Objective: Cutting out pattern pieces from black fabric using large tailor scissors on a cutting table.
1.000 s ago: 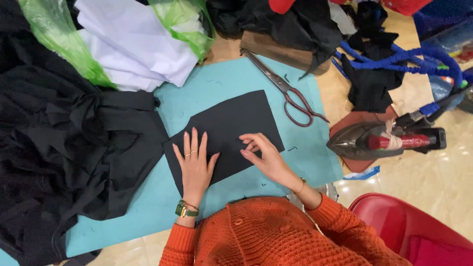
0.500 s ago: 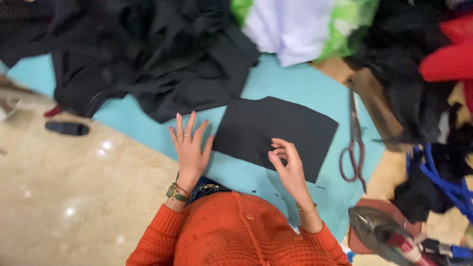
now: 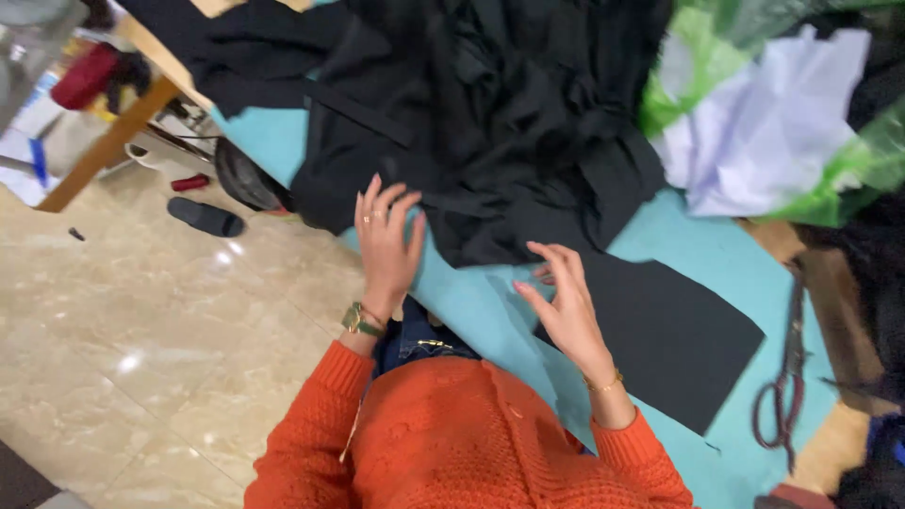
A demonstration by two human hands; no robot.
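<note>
Your left hand (image 3: pixel 385 240) lies with fingers spread and slack, nothing gripped, its fingertips touching the lower edge of the big heap of crumpled black fabric (image 3: pixel 471 123) that covers the far part of the turquoise tabletop (image 3: pixel 693 240). Your right hand (image 3: pixel 564 306) is lifted with fingers curled apart and empty, between that heap and the flat cut piece of black cloth (image 3: pixel 674 335), which lies on the tabletop just to the right of your wrist; whether a fingertip touches the piece I cannot tell.

The risks, as I judge them:
- The heap's hem overlaps the top corner of the flat piece. If you pull the heap with either hand, it may drag the cut piece askew or fold its corner.
- Black lies on black, so you could catch two layers at once without noticing.
- The dark-handled scissors (image 3: pixel 782 377) rest near the right edge of the tabletop, close beside the flat piece. Sliding the cloth that way could nudge them off, or bring your hand onto the blades.
- The white cloth in the green plastic bag (image 3: pixel 754 123) leans against the heap and may slip if the heap shifts.
</note>
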